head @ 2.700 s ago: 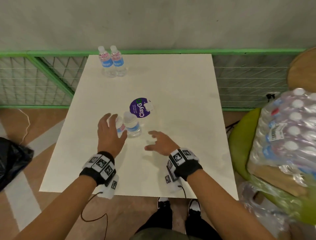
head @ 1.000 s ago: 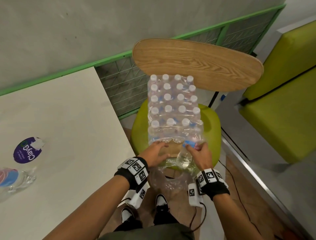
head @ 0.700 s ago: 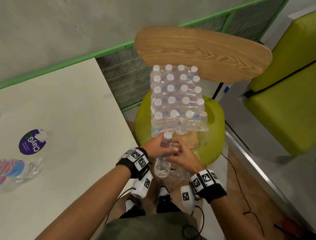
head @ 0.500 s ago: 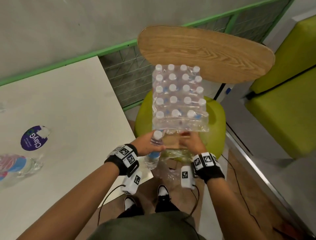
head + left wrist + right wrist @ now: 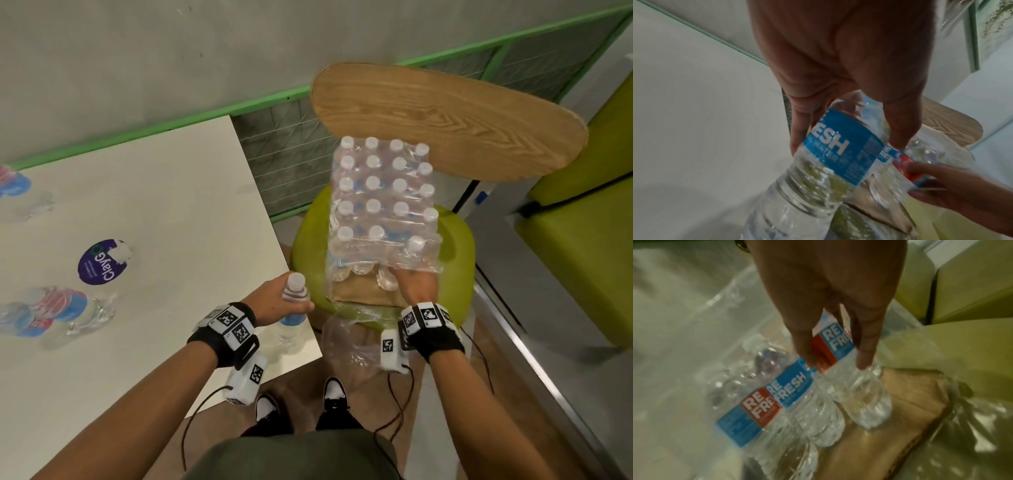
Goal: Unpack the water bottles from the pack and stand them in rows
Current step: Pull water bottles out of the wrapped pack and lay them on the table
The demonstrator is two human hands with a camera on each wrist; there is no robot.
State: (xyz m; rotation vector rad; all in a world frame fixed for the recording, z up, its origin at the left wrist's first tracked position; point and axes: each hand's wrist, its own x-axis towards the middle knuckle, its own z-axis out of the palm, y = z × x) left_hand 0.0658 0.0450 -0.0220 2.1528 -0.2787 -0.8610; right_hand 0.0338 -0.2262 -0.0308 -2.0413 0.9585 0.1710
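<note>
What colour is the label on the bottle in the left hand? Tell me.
Blue with white lettering on the label; a red panel shows at its side. Clearest in the left wrist view.

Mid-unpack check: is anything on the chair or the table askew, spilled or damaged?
No spill shows. The pack on the green chair has its near end torn open, with loose plastic wrap hanging off the seat. The sticker on the table is torn at one edge.

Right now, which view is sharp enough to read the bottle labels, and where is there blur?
Left wrist view: blue label on the clear plastic bottle in the left hand reads sharply. Right wrist view: dim, motion-smeared, though the red-and-blue labels remain legible. Head view: bottles at the white table's left edge smear.
</note>
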